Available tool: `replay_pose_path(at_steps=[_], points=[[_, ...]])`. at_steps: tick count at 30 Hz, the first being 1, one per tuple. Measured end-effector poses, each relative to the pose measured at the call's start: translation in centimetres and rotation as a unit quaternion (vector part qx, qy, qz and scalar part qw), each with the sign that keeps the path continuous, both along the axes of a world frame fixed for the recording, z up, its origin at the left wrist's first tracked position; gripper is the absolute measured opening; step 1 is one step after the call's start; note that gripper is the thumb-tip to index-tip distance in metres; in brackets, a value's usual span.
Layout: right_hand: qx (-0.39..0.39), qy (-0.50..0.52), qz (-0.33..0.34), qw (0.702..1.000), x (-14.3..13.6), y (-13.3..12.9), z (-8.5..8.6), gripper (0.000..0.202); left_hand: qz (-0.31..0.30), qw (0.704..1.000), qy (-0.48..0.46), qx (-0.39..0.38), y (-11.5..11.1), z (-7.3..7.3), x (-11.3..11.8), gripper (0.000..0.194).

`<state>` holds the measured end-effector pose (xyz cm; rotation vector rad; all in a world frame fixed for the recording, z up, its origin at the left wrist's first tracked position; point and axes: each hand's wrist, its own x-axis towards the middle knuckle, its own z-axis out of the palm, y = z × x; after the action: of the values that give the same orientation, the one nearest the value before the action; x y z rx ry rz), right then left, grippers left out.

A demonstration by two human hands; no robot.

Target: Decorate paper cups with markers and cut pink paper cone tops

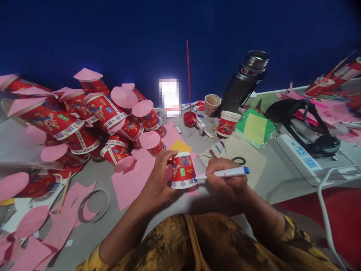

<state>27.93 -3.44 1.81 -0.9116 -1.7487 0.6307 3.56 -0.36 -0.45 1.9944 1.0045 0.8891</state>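
My left hand (163, 175) is closed round the left side of a red patterned paper cup (183, 171), which stands upside down with its white rim at the bottom. In my right hand (227, 178) is a white marker (229, 172) with a blue end, pinched between thumb and fingers. The marker's tip meets the cup's right side just above the rim. Under and behind the cup lie pink paper (135, 180) and a yellow-orange piece of paper (180, 146).
Many red cups with pink paper discs (107, 109) are heaped at the left. A tape roll (93, 206) lies at the front left. Behind stand a steel flask (242, 84) and stacked cups (228, 123). A power strip (301, 156) and black headset (307, 128) are at the right.
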Motion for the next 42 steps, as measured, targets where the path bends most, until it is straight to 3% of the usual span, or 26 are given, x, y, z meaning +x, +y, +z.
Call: replay_pose_path(at_steps=[6, 14, 19, 23, 29, 33, 36, 42], points=[[-0.005, 0.006, 0.005, 1.0, 0.0, 0.0, -0.2, 0.02, 0.009, 1.0, -0.002, -0.015, 0.0, 0.1, 0.0, 0.085], [0.025, 0.094, -0.125, 0.987, -0.1, -0.1, -2.2, 0.007, 0.058, 0.996, -0.06, -0.032, 0.0, -0.2, 0.0, 0.085], [-0.002, 0.089, -0.183, 0.979, 0.2, 0.1, -3.3, 0.012, 0.093, 0.992, -0.071, -0.043, 0.2, -0.2, -0.1, 0.085], [0.008, 0.064, -0.177, 0.982, 0.2, 0.6, -3.1, 0.011, 0.094, 0.989, -0.089, -0.075, 0.3, -0.4, -0.3, 0.098], [0.1, -0.012, -0.151, 0.983, -0.3, 1.0, -2.3, 0.013, 0.096, 0.976, -0.131, -0.145, 0.2, -0.2, -0.2, 0.118], [0.095, -0.042, -0.162, 0.981, -0.3, 0.7, -2.7, 0.015, 0.094, 0.977, -0.127, -0.145, -0.2, -0.9, -0.1, 0.124], [0.041, -0.04, -0.112, 0.992, -0.1, 0.8, -3.1, 0.03, 0.08, 0.978, -0.122, -0.146, -0.3, -1.8, -0.1, 0.122], [-0.029, -0.025, 0.016, 0.999, 0.0, 1.9, -4.0, 0.096, 0.021, 0.989, -0.1, -0.11, 0.3, -2.7, -0.4, 0.116]])
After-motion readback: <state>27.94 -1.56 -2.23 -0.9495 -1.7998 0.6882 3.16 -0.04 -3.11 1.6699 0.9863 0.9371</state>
